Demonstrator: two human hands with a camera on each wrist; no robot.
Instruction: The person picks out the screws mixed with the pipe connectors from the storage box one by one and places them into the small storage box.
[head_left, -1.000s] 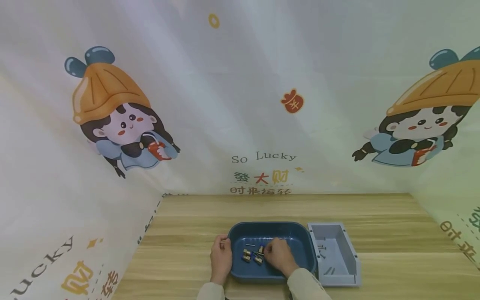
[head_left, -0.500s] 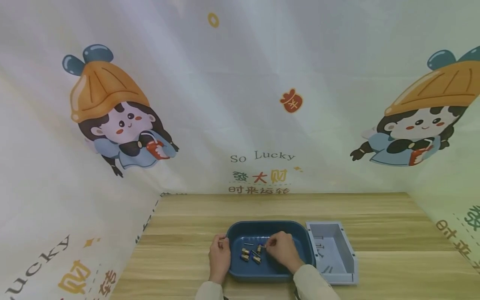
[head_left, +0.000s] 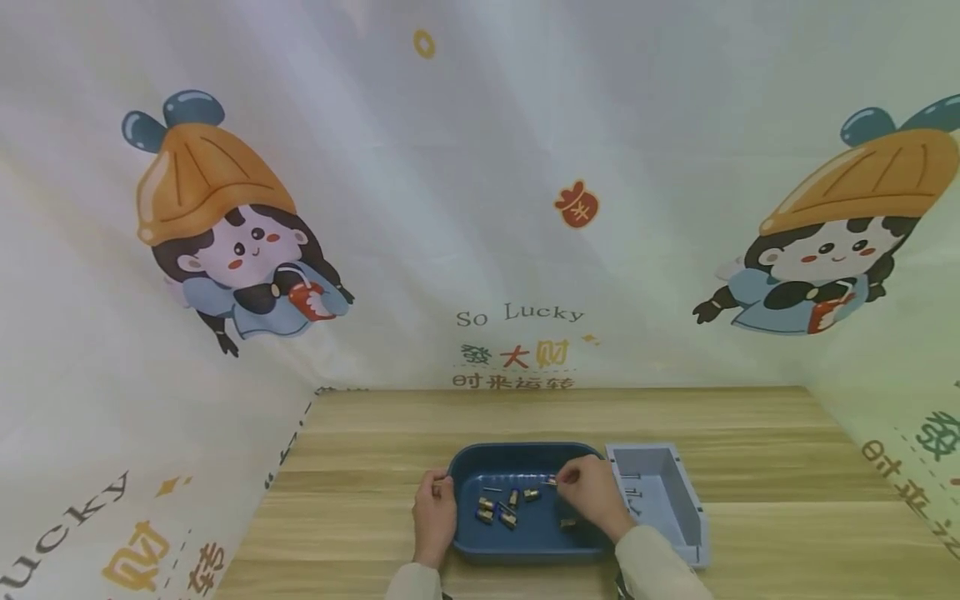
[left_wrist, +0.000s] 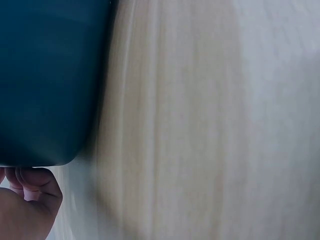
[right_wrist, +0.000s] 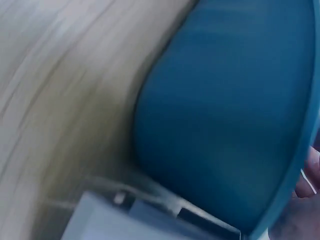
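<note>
My left hand (head_left: 435, 510) grips the left rim of a dark blue tray (head_left: 468, 546); in the left wrist view its curled fingers (left_wrist: 40, 182) lie against the tray's end wall. Over the tray's right part, my right hand (head_left: 592, 492) pinches a small, thin metal piece (head_left: 551, 481), which looks like a screw. Several brass fittings (head_left: 508, 520) with blue rings lie on the tray floor, left of that hand. One more brass fitting (head_left: 567, 523) sits just below it. A thin silver screw (head_left: 492, 490) rests near the back left of the tray.
Right beside the tray stands a grey bin (head_left: 678, 508) with several silver screws (head_left: 632, 492) inside, partly covered by the right forearm. Both containers are on a wood-grain table (head_left: 360, 467). A printed cloth (head_left: 420, 250) hangs behind and along the sides.
My right hand has moved right across the tray, away from the group of fittings, with the thin piece between its fingers. More brass fittings now show. The left hand keeps its hold on the rim.
</note>
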